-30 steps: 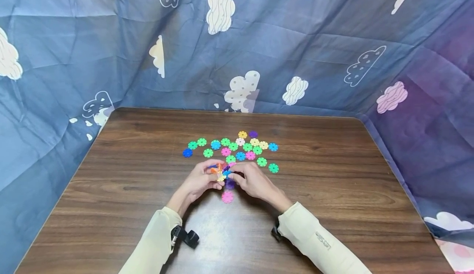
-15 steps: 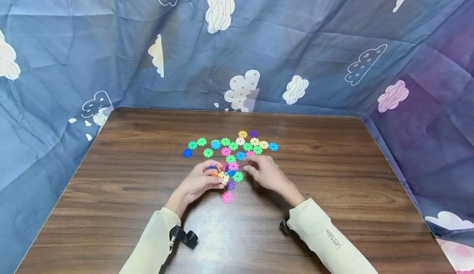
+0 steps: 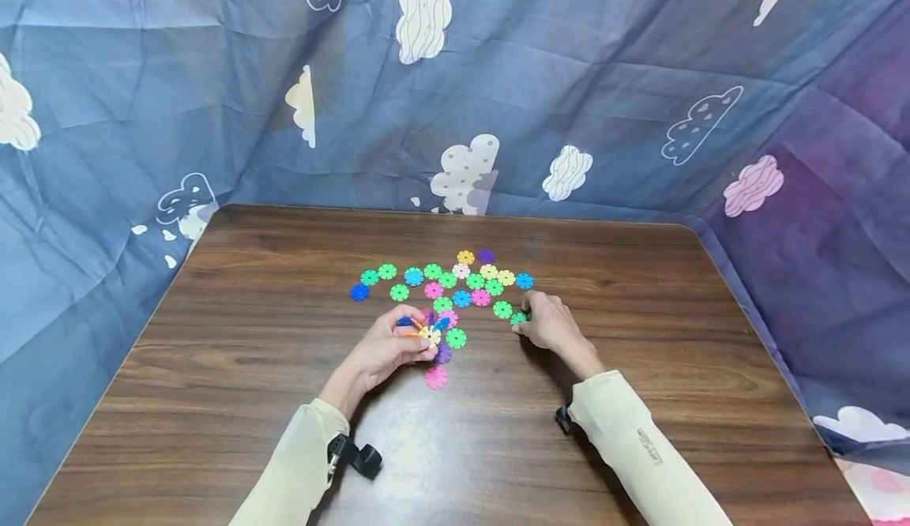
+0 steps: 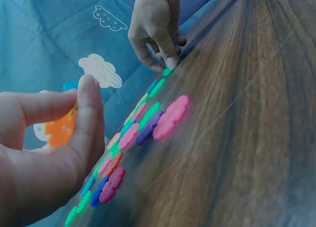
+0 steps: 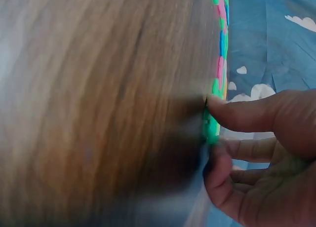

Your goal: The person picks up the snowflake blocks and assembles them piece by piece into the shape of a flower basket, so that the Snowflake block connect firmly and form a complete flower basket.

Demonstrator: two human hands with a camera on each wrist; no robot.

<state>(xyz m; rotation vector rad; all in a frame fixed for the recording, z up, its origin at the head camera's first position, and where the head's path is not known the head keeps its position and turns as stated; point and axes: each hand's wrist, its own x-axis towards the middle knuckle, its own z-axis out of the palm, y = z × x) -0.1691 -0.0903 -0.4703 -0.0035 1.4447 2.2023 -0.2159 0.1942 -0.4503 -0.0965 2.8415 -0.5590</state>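
My left hand (image 3: 387,348) holds a small cluster of joined notched plastic discs, pinched between thumb and fingers above the table. A cream disc (image 3: 430,336) faces up in it, with orange and blue discs beside it; an orange disc (image 4: 60,130) shows between the fingers in the left wrist view. Over to the right, my right hand (image 3: 554,324) pinches a green disc (image 3: 518,319) at the tabletop. In the right wrist view the thumb and fingertips meet the edges of this green disc (image 5: 211,124). The fingers partly cover it.
Loose discs lie flat in a scattered band across the mid-table, among them a pink disc (image 3: 436,377) nearest the front and a dark blue disc (image 3: 360,293) at the left. The brown wooden table (image 3: 284,447) meets a cloud-printed cloth (image 3: 512,99) behind.
My right hand has left the cluster, moved rightward and taken hold of the green disc. Another green disc beside the cluster has come into sight. The left hand stays nearly in place, still holding the cluster.
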